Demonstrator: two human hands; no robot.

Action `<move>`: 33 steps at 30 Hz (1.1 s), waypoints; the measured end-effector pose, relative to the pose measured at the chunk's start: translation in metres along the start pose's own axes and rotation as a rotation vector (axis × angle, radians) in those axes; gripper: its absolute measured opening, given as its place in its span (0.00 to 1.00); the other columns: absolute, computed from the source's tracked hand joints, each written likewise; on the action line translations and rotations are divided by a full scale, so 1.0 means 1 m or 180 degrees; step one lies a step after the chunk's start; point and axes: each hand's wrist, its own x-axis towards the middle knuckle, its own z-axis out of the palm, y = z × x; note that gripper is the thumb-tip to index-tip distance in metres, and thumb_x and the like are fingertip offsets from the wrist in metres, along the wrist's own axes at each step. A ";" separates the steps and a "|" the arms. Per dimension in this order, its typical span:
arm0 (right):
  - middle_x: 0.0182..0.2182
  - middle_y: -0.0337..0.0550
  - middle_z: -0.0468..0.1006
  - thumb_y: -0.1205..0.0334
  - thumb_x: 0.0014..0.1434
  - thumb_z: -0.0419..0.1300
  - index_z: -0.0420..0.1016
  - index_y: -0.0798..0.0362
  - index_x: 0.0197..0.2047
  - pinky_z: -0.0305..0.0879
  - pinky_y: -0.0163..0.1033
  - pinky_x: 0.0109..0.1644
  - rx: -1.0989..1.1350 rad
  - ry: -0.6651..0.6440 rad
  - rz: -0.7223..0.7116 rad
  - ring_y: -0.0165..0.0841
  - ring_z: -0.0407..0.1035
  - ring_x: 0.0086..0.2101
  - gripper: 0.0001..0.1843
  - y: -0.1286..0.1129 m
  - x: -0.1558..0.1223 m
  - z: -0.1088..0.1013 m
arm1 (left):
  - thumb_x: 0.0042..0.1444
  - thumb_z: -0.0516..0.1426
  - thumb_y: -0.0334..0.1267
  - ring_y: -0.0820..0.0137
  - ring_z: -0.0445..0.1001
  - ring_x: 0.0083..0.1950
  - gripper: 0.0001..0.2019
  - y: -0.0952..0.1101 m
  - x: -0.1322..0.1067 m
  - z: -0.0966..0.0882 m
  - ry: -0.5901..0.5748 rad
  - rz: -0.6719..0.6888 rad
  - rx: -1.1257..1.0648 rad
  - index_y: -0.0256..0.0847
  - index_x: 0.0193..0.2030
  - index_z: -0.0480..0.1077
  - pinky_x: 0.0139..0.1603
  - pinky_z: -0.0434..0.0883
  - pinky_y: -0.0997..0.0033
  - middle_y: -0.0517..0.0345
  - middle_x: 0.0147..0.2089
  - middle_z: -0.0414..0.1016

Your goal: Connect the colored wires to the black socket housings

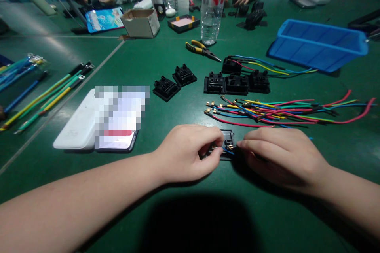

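A black plastic socket piece (228,136) lies on the table between my hands, partly covered by them. On it shows a short stretch of blue wire (228,151) and a small brass-coloured terminal (230,147). The thumb and index finger of my left hand (187,152) are pinched together at the wire's left end, over the piece. My right hand (279,156) is closed at the piece's right side, fingertips together; what they grip is hidden. Just beyond lies a bundle of coloured wires (267,110) with brass terminals.
Similar black pieces (215,83) stand farther back, one with wires attached. Beyond are pliers (203,50), a water bottle (210,16), a blue bin (319,43) and a cardboard box (141,23). A phone (118,120) and white device (77,122) lie left. Two people sit opposite.
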 end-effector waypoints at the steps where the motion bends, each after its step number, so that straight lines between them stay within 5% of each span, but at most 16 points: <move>1: 0.34 0.46 0.80 0.72 0.62 0.56 0.70 0.55 0.44 0.64 0.35 0.33 0.0004 -0.0014 0.0003 0.31 0.72 0.32 0.07 0.000 0.000 0.000 | 0.56 0.56 0.32 0.77 0.63 0.27 0.01 0.000 0.000 0.000 0.0004 0.0001 -0.0007 0.39 0.36 0.69 0.31 0.59 0.76 0.67 0.25 0.65; 33: 0.32 0.45 0.81 0.72 0.60 0.58 0.73 0.58 0.43 0.64 0.36 0.34 0.0119 0.0074 0.0260 0.32 0.74 0.31 0.07 -0.006 0.000 0.000 | 0.56 0.57 0.31 0.78 0.63 0.26 0.01 -0.001 0.002 0.001 0.0038 0.0067 0.0072 0.38 0.35 0.69 0.30 0.60 0.77 0.68 0.24 0.65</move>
